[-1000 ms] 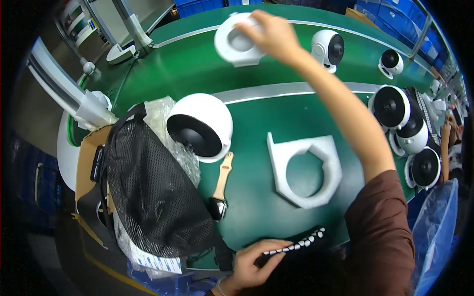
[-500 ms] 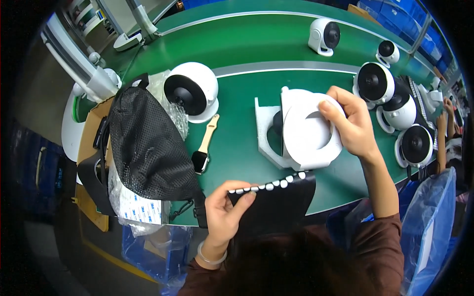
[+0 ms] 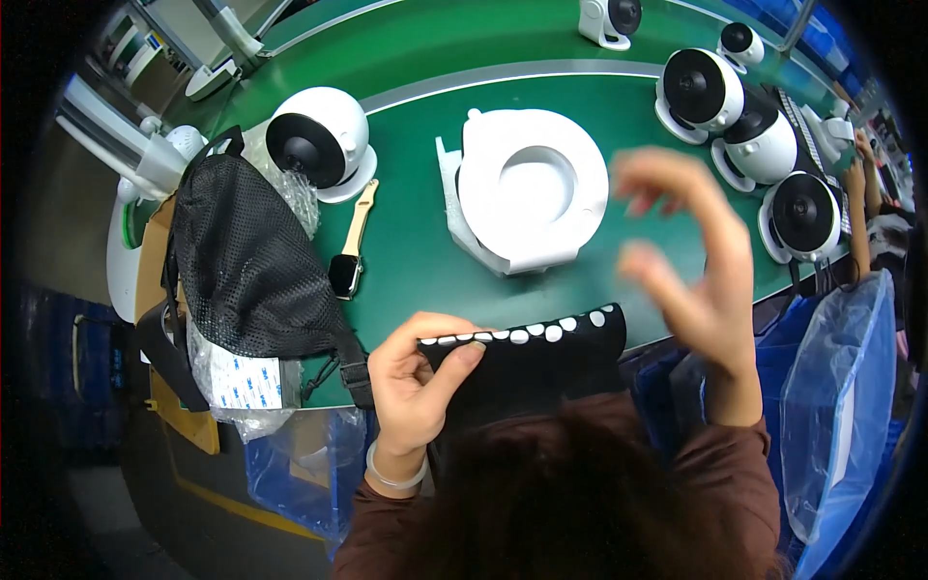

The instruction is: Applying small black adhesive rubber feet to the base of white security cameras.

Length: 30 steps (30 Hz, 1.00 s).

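Observation:
Between thumb and fingers, my left hand (image 3: pixel 411 382) grips a black sheet (image 3: pixel 527 372) by its upper left edge. A row of several white round dots (image 3: pixel 553 333) runs along that edge. My right hand (image 3: pixel 706 266) is raised with thumb and fingers apart, its fingertips blurred, and holds nothing. To its left, a white rounded housing (image 3: pixel 483 188) with a round recess on its top sits on the green bench. A pale grey holder (image 3: pixel 452 188) shows at the housing's left side.
At left lie a black mesh bag (image 3: pixel 256 256), a wristwatch (image 3: pixel 345 275) with a beige strap and a white-black camera (image 3: pixel 324 140). More cameras (image 3: pixel 704 89) stand at right, beside a keyboard (image 3: pixel 807 140). A blue plastic-lined bin (image 3: pixel 836 416) is at lower right.
My right hand has let go of the white housing and moved off to its right. The housing now rests on the bench. My left hand still grips the black sheet.

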Motion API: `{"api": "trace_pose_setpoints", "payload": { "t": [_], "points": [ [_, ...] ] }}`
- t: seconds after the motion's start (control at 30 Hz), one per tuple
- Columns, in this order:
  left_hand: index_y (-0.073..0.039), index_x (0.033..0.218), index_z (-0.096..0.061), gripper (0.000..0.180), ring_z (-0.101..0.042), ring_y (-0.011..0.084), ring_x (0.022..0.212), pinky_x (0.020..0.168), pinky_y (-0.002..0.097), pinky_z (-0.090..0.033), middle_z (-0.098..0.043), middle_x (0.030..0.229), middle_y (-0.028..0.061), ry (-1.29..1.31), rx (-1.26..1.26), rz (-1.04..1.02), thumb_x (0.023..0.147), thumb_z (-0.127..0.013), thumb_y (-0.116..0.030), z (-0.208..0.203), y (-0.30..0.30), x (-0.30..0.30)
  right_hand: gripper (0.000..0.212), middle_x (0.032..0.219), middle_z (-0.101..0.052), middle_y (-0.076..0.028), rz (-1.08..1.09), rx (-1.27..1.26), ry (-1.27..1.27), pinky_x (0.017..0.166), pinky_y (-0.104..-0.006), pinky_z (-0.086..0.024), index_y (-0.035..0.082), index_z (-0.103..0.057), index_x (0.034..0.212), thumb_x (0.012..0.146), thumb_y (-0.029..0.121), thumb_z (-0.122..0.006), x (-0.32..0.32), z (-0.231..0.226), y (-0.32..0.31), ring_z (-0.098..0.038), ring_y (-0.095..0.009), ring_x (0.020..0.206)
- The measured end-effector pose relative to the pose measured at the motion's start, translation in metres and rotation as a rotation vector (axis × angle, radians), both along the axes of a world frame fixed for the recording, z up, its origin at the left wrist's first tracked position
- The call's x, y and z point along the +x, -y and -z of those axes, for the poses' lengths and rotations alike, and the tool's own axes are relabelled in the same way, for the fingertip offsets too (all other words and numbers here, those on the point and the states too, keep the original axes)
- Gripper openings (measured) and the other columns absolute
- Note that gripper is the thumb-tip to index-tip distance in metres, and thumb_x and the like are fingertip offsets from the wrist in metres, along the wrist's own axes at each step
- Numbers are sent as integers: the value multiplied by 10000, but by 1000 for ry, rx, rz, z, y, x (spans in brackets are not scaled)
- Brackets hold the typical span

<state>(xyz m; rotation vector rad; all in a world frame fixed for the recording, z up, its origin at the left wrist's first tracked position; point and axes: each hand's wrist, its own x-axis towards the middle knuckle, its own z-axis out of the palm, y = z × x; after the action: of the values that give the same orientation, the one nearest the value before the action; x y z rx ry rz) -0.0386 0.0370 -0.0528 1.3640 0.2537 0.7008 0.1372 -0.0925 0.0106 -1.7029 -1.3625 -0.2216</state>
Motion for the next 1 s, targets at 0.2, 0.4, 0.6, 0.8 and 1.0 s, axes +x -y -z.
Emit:
{"api": "trace_pose_setpoints", "payload": {
  "t": [0.2,0.4,0.6,0.8,1.0],
  "points": [
    [52,886,-522,261,-572,153,811,743,234,-443,-598,890,171,134,-141,204,643,-597,111,-6,2,11,149,622,-572,-77,-154,-160,-264,493,-225,-389,4,-588,668,564,10,-694,-32,21,22,-540,-168,539],
    [54,737,-620,138,-569,120,582,528,199,-425,-615,663,110,-75,257,89,603,-638,81,-10,6,10,196,601,-529,-68,-250,-184,-234,481,-267,-391,32,-592,760,607,78,-705,-27,18,19,-511,-200,529],
    [50,722,-614,167,-524,133,448,442,204,-382,-564,544,98,-80,519,-11,560,-640,79,-15,10,13,224,736,-596,-81,-152,-80,-116,599,-261,-413,25,-616,755,542,19,-685,-19,9,26,-551,-203,675],
    [56,724,-613,184,-536,143,459,446,205,-387,-571,555,107,-48,612,11,545,-628,96,-17,11,14,164,689,-576,-42,-130,-224,-103,557,-258,-391,38,-587,676,542,-1,-672,-16,3,24,-524,-190,626],
    [54,729,-615,193,-542,153,464,453,204,-393,-574,562,109,-82,633,30,541,-628,95,-17,11,15,160,665,-561,-30,-152,-232,-33,528,-262,-386,42,-571,648,531,0,-671,-12,3,23,-511,-186,604]
  ]
}}
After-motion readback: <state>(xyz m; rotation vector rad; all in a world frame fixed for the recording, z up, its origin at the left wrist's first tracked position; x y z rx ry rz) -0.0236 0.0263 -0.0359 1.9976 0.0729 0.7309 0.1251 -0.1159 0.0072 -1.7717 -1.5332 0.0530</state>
